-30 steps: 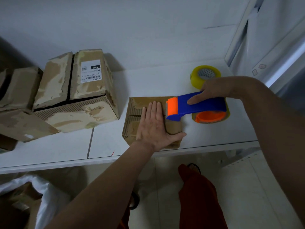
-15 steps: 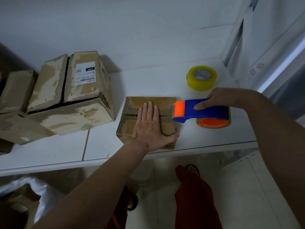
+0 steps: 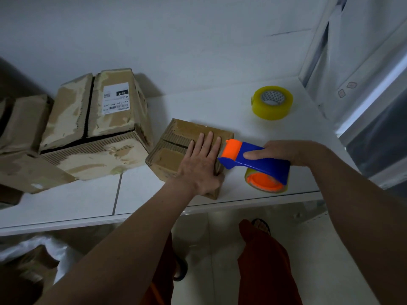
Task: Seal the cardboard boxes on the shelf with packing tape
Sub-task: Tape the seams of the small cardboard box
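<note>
Dispenser (image 3: 255, 164) drawn right off small box (image 3: 176, 148); white shelf (image 3: 141, 194), white wall.

It looked like a home storage corner: a white shelf (image 3: 66, 208) against a plain wall held worn cardboard boxes (image 3: 92, 128), above a tiled floor (image 3: 220, 238).

A single head-worn view looks steeply down, close over the shelf (image 3: 154, 201), its dim lower edge perhaps floor.
</note>
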